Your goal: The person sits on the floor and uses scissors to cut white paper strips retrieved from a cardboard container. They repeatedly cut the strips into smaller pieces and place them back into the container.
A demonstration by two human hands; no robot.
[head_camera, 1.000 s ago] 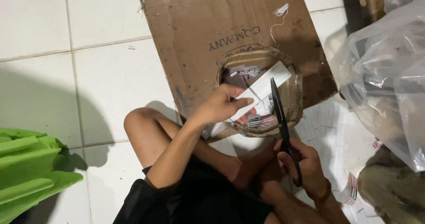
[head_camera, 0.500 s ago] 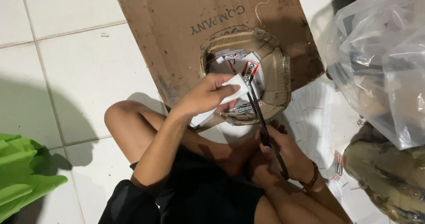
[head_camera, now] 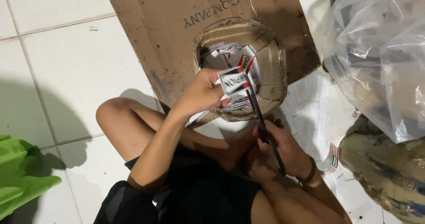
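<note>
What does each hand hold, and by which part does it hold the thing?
The left hand pinches a small printed card by its left edge. The right hand holds black scissors by the handles, blades at the card.

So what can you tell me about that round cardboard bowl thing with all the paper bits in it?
The cardboard bowl is a shallow round tub of brown corrugated card, with a rough, uneven rim that looks taped or layered. It sits upright on a flat cardboard sheet on the white tiled floor, in front of the person's knees. Inside lies a heap of small white, red and black paper pieces. The left hand holds a paper piece just above its near rim, where the black scissors in the right hand meet it.
</note>
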